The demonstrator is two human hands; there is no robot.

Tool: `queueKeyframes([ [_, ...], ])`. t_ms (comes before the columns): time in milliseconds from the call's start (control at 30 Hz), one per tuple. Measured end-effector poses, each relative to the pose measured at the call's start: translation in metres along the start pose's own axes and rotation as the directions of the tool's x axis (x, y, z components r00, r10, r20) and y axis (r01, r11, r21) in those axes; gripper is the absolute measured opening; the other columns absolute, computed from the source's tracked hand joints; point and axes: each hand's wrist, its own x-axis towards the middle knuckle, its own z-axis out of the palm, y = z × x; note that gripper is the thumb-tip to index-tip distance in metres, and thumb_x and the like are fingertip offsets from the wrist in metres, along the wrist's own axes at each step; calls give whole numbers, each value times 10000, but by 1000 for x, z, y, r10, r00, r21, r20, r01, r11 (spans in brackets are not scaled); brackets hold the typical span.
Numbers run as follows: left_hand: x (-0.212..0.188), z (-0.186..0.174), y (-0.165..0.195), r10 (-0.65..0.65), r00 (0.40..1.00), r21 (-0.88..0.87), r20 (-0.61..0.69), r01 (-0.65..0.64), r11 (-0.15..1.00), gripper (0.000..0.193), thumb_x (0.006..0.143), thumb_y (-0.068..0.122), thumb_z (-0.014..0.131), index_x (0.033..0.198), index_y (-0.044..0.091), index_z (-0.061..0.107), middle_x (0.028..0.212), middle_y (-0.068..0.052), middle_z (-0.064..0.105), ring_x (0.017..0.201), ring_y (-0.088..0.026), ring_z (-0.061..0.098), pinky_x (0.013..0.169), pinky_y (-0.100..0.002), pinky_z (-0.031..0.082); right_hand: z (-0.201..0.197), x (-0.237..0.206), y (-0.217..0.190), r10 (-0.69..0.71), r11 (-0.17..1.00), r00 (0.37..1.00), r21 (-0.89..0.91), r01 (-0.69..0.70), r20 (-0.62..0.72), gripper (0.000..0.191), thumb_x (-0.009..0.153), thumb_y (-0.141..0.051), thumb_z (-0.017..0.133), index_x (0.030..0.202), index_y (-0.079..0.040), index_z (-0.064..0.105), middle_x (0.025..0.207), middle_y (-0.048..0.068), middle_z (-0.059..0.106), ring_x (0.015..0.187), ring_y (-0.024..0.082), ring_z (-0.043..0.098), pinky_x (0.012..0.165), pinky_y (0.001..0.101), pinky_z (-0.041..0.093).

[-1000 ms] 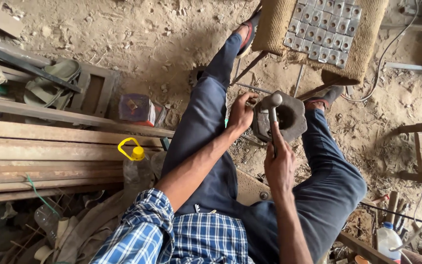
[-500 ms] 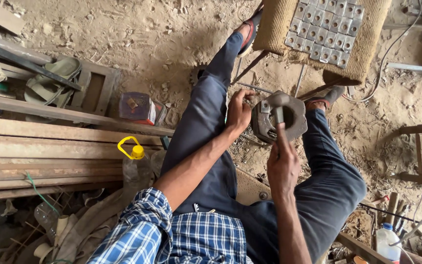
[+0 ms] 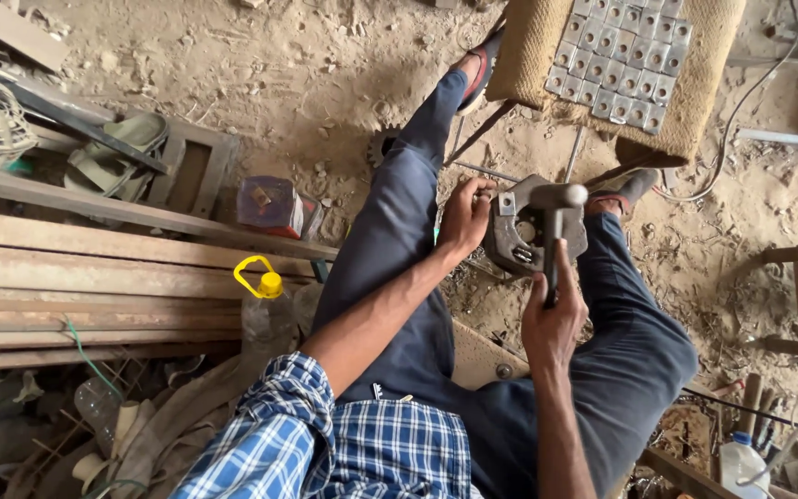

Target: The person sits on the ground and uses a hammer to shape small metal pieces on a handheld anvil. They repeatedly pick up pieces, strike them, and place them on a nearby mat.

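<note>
Steel hammer [image 3: 554,231] gripped in right hand [image 3: 551,323] — left hand [image 3: 465,217] clasps metal casting [image 3: 521,242] — clear bottle [image 3: 265,310] nearby.

I see bright, even daylight on the sandy ground [image 3: 233,55], with soft shadows. Focus is sharp at centre; edges bend outward, and the near-left clutter sits dim.

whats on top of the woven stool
A grid of small square metal plates lies on the woven stool. The seat beneath them is covered; bare weave shows only round the edges.
</note>
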Motion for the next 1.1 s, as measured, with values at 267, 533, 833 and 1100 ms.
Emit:
queueKeyframes([
  [267, 0, 11, -6, 268, 962, 193, 46, -272, 943, 343, 903, 225, 763, 1168, 34, 658, 1110, -161, 643, 952, -271, 672, 799, -366, 566, -11, -19, 20, 39, 983, 996, -184, -24, 74, 649, 975, -72, 631, 1592, -165, 455, 804, 248, 679, 581, 304, 612, 571, 459, 484],
  [533, -4, 9, 3, 361, 932, 67, 38, -363, 929, 88, 955, 47, 709, 1004, 82, 645, 947, -37, 659, 827, -157, 667, 769, -305, 584, -6, -20, 29, 49, 997, 998, -53, -47, 40, 622, 982, -71, 603, 1581, -160, 462, 761, 209, 649, 552, 277, 603, 553, 443, 469],
  [833, -5, 6, 9, 379, 925, -235, 15, -365, 901, 91, 972, 57, 699, 971, 71, 610, 1058, -64, 714, 897, -147, 683, 816, -306, 609, -7, -20, 35, 5, 998, 999, -62, -3, 42, 631, 988, -63, 598, 1594, -144, 440, 767, 205, 653, 596, 282, 621, 589, 445, 490],
  [1100, -5, 7, 8, 303, 953, -151, -6, -300, 942, 113, 969, 85, 729, 1042, 45, 653, 972, -75, 741, 856, -154, 724, 768, -319, 622, -7, -20, 38, 38, 998, 997, -59, -34, 63, 620, 998, -82, 593, 1594, -149, 435, 777, 202, 671, 573, 268, 624, 570, 442, 492],
])
